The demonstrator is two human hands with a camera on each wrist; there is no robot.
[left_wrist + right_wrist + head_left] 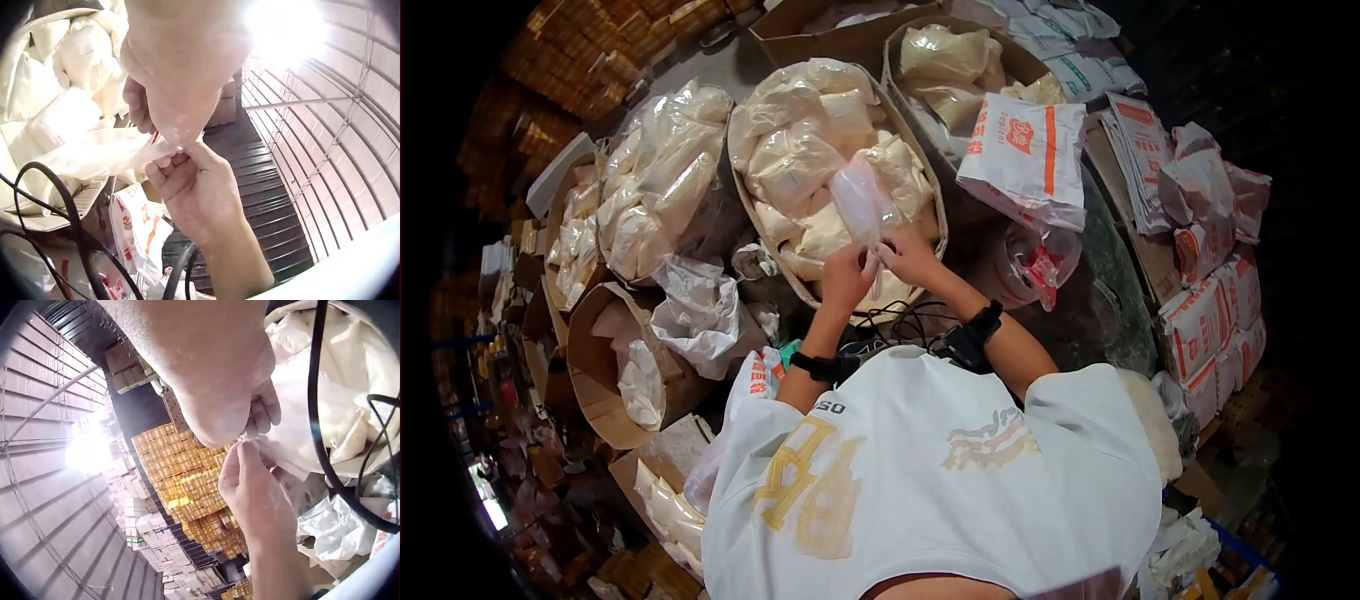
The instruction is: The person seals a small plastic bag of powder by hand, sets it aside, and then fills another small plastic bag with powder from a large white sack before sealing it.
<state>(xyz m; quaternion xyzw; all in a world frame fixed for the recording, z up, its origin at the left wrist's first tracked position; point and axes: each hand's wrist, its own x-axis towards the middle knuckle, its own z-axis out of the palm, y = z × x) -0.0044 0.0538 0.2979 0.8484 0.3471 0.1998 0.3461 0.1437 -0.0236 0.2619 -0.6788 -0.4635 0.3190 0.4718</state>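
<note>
A clear plastic bag (863, 195) with pale contents lies over a large oval carton (937, 190) filled with bags of cream-coloured powder (785, 160). Its gathered open end points toward the person. My left hand (850, 275) pinches that end between thumb and fingers. Right beside it, my right hand (908, 257) pinches the same plastic, with the two hands' fingertips meeting. In the left wrist view, the bag's neck (125, 150) runs into the fingers of the right hand (200, 187). From the right wrist view, the left hand (262, 494) shows bent fingers at the twisted plastic.
Left stand more cartons of powder bags (665, 180) and a crumpled white bag (697, 312). Printed white-and-red sacks (1025, 155) lie on the right, above a clear bag with red pieces (1035, 265). Black cables (900, 318) hang near the person's waist.
</note>
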